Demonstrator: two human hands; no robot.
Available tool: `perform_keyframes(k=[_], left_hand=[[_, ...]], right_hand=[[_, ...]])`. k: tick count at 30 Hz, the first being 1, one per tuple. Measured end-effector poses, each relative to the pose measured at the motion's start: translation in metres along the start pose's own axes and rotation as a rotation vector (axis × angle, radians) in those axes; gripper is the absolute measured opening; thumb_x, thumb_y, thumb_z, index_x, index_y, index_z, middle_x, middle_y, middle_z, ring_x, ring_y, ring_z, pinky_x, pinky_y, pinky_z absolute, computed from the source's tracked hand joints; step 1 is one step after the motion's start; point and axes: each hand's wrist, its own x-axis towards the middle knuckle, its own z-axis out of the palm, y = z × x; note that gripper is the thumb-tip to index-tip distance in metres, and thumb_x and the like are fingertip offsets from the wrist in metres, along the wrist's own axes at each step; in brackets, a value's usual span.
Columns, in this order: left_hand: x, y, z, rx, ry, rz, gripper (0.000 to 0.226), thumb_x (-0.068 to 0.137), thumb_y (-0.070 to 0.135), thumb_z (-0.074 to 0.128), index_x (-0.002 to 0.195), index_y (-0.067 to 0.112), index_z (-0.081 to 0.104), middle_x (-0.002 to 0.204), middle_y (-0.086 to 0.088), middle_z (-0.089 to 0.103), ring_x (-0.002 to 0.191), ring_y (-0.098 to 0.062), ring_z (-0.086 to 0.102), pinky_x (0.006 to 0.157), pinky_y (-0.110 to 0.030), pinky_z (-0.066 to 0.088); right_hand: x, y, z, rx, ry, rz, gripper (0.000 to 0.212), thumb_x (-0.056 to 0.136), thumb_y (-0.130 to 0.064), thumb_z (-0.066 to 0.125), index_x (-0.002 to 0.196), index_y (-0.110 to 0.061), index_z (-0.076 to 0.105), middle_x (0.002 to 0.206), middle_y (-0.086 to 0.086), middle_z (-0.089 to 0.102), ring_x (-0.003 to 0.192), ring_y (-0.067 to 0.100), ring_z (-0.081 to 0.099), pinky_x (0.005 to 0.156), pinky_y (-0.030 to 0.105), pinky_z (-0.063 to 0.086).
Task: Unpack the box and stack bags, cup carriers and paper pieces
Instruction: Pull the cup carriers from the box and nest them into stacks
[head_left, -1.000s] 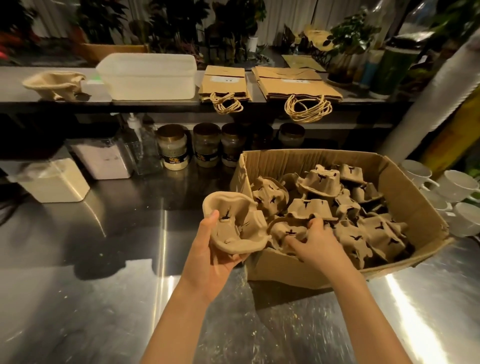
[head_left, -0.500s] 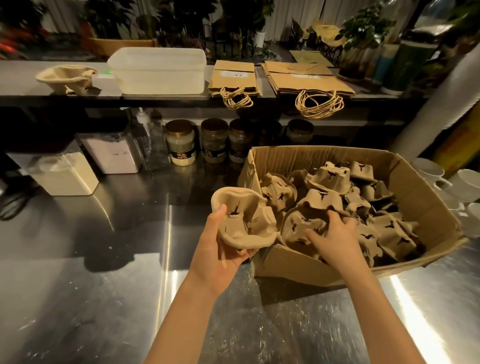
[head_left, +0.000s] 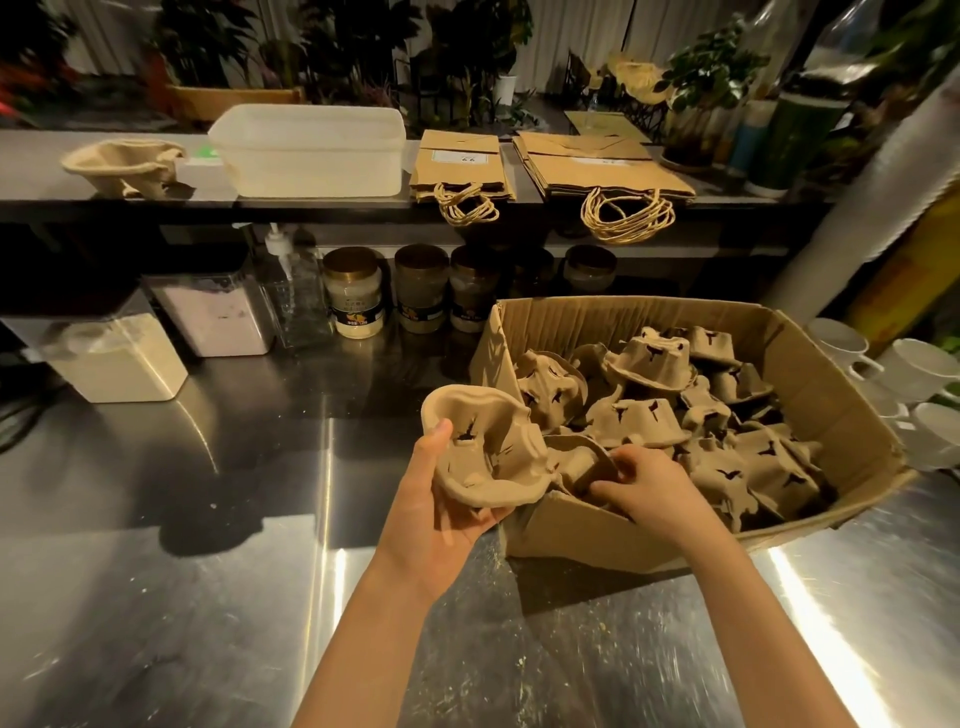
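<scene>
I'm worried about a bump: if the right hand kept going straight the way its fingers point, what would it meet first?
Likely the held cup carrier in the left hand. The right hand, gripping a loose carrier inside the box, points left toward it; the gap's depth is unclear.

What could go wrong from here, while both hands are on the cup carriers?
1. The right hand grips a boxed carrier inside a tangled pile; pulling may drag neighbours out of the cardboard box.
2. The left hand holds the lifted carrier with thumb on the rim; it might slip.
3. A tug could shove the box toward the white cups.
</scene>
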Motion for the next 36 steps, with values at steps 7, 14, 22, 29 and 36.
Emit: perform_keyframes(k=[7, 14, 22, 29, 36], left_hand=[[-0.001, 0.0, -0.001, -0.006, 0.01, -0.011, 0.043, 0.079, 0.04, 0.056, 0.118, 0.024, 0.059, 0.092, -0.004, 0.076, 0.082, -0.022, 0.074, 0.07, -0.039, 0.059], [-0.003, -0.002, 0.009, 0.018, -0.044, -0.064, 0.056, 0.078, 0.044, 0.057, 0.127, 0.016, 0.058, 0.113, -0.015, 0.071, 0.106, -0.036, 0.067, 0.099, -0.052, 0.048], [-0.004, 0.004, 0.004, 0.13, -0.143, -0.115, 0.1, 0.052, 0.068, 0.079, 0.134, 0.02, 0.052, 0.126, -0.017, 0.065, 0.114, -0.037, 0.063, 0.097, -0.053, 0.049], [-0.002, 0.0, 0.007, 0.294, -0.152, -0.057, 0.067, 0.074, 0.042, 0.075, 0.133, 0.02, 0.051, 0.113, -0.012, 0.07, 0.103, -0.029, 0.069, 0.08, -0.035, 0.058], [0.004, 0.004, 0.004, 0.047, -0.045, -0.038, 0.044, 0.075, 0.03, 0.057, 0.118, 0.024, 0.059, 0.102, -0.009, 0.072, 0.095, -0.029, 0.069, 0.077, -0.046, 0.058]], right_hand=[[-0.028, -0.014, -0.018, 0.164, 0.291, -0.245, 0.011, 0.094, -0.017, 0.057, 0.098, -0.027, 0.058, 0.09, -0.008, 0.06, 0.086, 0.004, 0.058, 0.06, 0.013, 0.043], [-0.076, -0.066, -0.021, 0.356, 0.357, -0.563, 0.034, 0.086, -0.004, 0.06, 0.091, -0.036, 0.052, 0.092, -0.023, 0.054, 0.087, -0.021, 0.053, 0.07, 0.002, 0.046], [-0.079, -0.073, 0.005, 0.014, -0.018, -0.598, 0.031, 0.093, -0.034, 0.055, 0.122, -0.041, 0.06, 0.11, -0.024, 0.058, 0.105, -0.004, 0.05, 0.104, 0.035, 0.039], [-0.079, -0.073, 0.011, -0.003, -0.102, -0.656, 0.039, 0.083, -0.065, 0.048, 0.108, -0.04, 0.065, 0.098, -0.027, 0.059, 0.093, -0.005, 0.055, 0.081, 0.016, 0.047], [-0.04, -0.033, -0.014, 0.165, 0.285, -0.392, 0.037, 0.09, -0.036, 0.057, 0.126, -0.031, 0.053, 0.112, -0.014, 0.06, 0.099, -0.004, 0.054, 0.077, 0.013, 0.048]])
